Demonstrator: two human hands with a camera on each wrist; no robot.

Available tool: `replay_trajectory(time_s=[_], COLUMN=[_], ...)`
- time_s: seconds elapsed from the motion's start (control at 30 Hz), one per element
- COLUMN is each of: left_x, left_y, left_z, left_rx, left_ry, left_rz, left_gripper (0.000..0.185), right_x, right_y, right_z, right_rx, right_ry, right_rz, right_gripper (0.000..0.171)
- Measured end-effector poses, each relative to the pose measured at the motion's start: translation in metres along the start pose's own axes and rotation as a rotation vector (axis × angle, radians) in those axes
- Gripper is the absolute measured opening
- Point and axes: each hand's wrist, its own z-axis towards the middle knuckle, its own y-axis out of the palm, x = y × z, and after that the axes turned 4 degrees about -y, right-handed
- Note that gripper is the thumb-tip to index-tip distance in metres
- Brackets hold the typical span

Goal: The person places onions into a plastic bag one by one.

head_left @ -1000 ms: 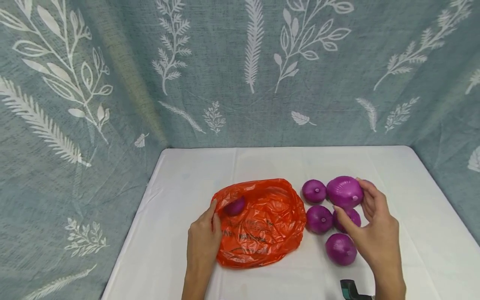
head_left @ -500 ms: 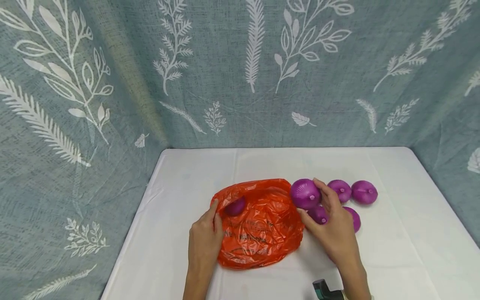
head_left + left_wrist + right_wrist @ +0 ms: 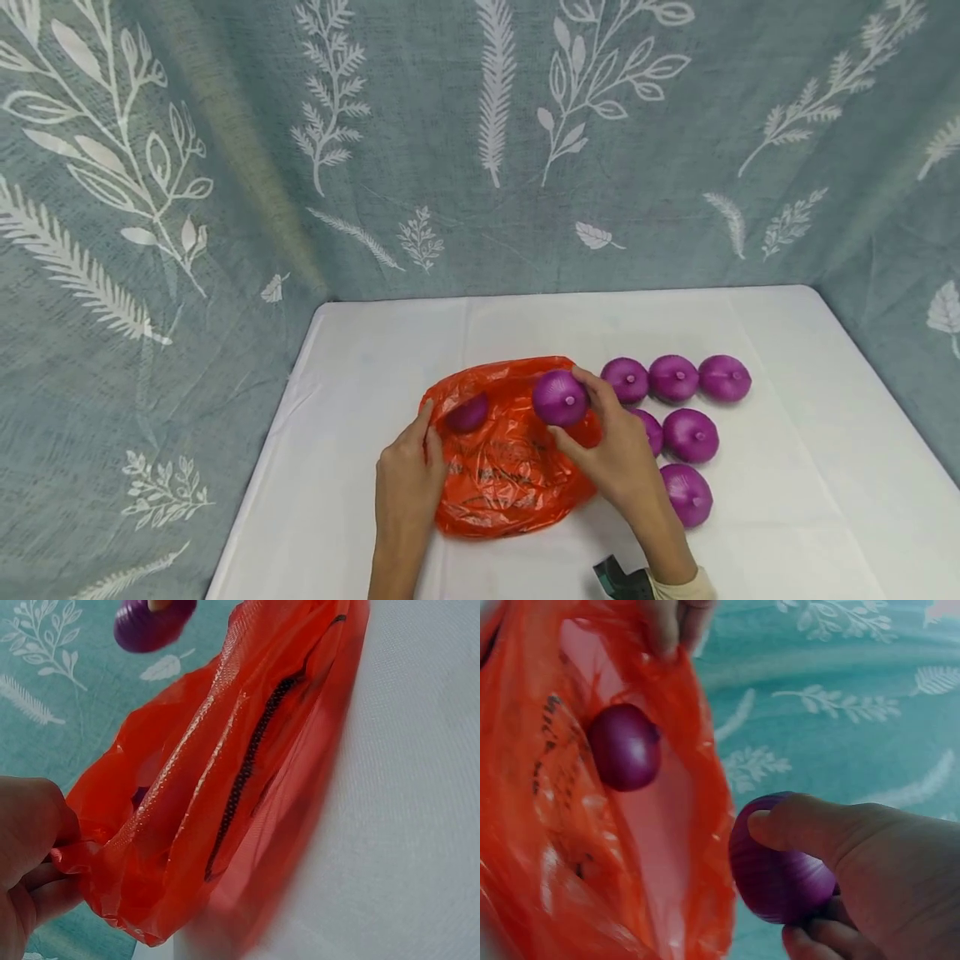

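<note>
On the desk (image 3: 787,500), toward its front edge, lies the orange bag (image 3: 510,467). Our left hand (image 3: 408,483) pinches its rim; we lift it wider. Our right hand (image 3: 615,462) grips the held onion (image 3: 560,398) above the mouth; we lower it beside the bagged onion (image 3: 624,746) before releasing.

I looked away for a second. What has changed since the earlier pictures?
The right hand, gripping a purple onion, carried it leftward from the group to above the orange bag. The left hand still pinches the bag's edge, one onion inside unmoved; six onions stay on the table.
</note>
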Motion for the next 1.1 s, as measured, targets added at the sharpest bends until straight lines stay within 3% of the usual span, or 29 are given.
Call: replay_trajectory(time_s=[0.57, 1.1], left_x=[0.001, 0.0], left_y=[-0.001, 0.001], left_z=[0.0, 0.0], left_rx=[0.005, -0.021], left_ry=[-0.015, -0.023], left_rz=[0.011, 0.008], left_gripper=[0.037, 0.038], right_x=[-0.004, 0.004], right_y=[0.048, 0.072], right_z=[0.018, 0.027], right_rx=[-0.156, -0.153], right_ry=[0.037, 0.073], right_rz=[-0.058, -0.063], right_gripper=[0.079, 0.071])
